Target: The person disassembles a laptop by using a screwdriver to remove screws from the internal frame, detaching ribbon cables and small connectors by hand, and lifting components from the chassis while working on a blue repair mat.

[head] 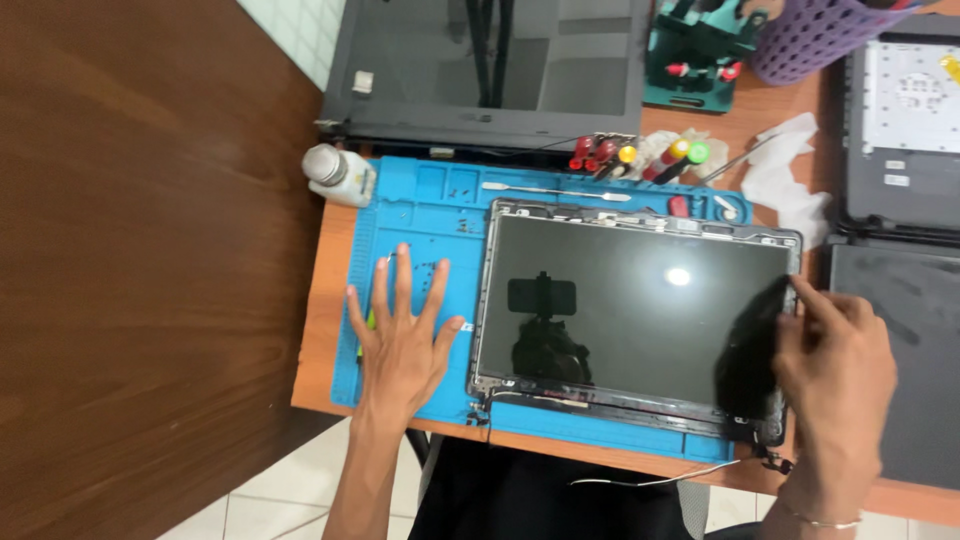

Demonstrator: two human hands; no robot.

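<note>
A laptop screen panel (630,300) with its bezel off lies flat on a blue work mat (440,205), its glossy dark face up. My left hand (400,335) rests flat on the mat just left of the panel, fingers spread, partly covering a small green-handled tool (368,322). My right hand (835,365) is at the panel's right edge, fingertips touching the frame near its upper right corner. A thin cable (650,480) trails from the panel's lower right hinge over the table edge.
An open laptop (490,70) stands behind the mat. A white bottle (335,172), several screwdrivers (640,155), a metal spudger (550,188), white tissue (790,175), a teal tool holder (695,55) and a purple basket (810,35) surround it. Two dark laptop parts (905,150) lie right.
</note>
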